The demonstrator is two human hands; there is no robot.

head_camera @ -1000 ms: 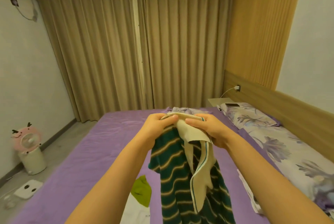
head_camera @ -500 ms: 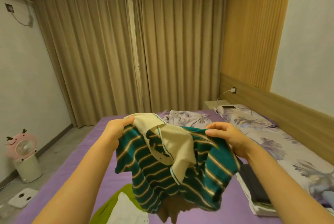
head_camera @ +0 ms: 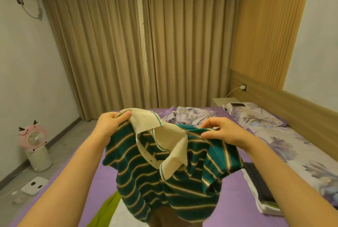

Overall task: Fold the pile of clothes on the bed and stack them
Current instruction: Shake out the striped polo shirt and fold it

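The left hand (head_camera: 108, 126) grips the striped polo shirt (head_camera: 164, 168) at its left shoulder, thumb over the cream collar (head_camera: 146, 122) and fingers curled behind the fabric; the grip is closed on cloth. Between the two grips the collar and button placket hang open and twisted, and the green body sags below them in loose folds, clear of the purple bed sheet (head_camera: 87, 168). The right hand (head_camera: 225, 131) holds the opposite shoulder seam in a light pinch between thumb and fingertips, the remaining fingers only partly curled. Below the left grip lies a green and white garment (head_camera: 108, 212), unfolded. Below and outboard of the right grip sits a stack of folded clothes (head_camera: 259, 186) at the edge of the floral duvet (head_camera: 285, 146). Beyond both grips a crumpled floral cloth (head_camera: 184, 116) rests near the far end of the bed. Judged step: the shirt is being opened out by the shoulders, before any fold is made. The next move probably calls for drawing the two grips apart until the shoulder line is taut, untwisting the collar, then lowering the shirt flat onto the sheet. The right pinch appears shallow; a firmer hold is advisable before tensioning.
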